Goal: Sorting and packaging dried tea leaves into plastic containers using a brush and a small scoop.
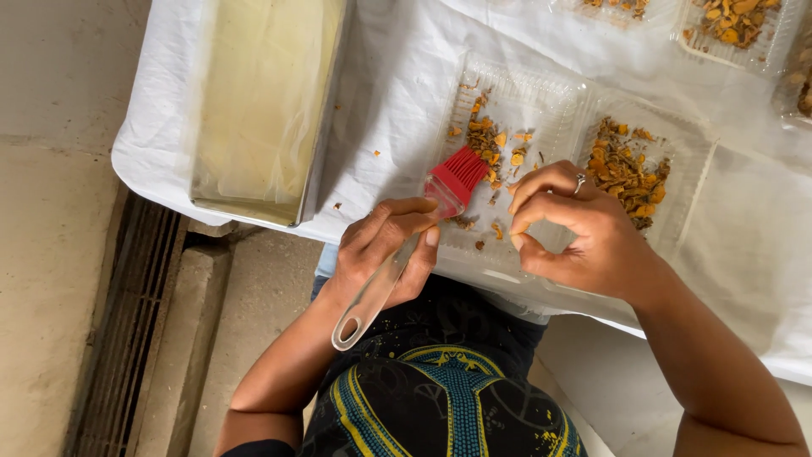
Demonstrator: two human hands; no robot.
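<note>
My left hand (pixel 382 250) grips a brush (pixel 397 254) with a clear handle and red silicone bristles. The bristles rest at the near left edge of a clear plastic clamshell tray (pixel 541 101). Small orange and brown dried pieces (pixel 486 140) lie scattered in the tray's left half, and a denser heap (pixel 624 173) fills its right half. My right hand (pixel 575 228), a ring on one finger, hovers over the tray's near rim with thumb and forefinger pinched together; whether a piece is between them cannot be told.
A white cloth (pixel 397 68) covers the table. A long metal pan lined with pale film (pixel 262 101) sits at the left. More clear trays of orange pieces (pixel 732 25) stand at the far right. A floor drain grate (pixel 127 322) runs below left.
</note>
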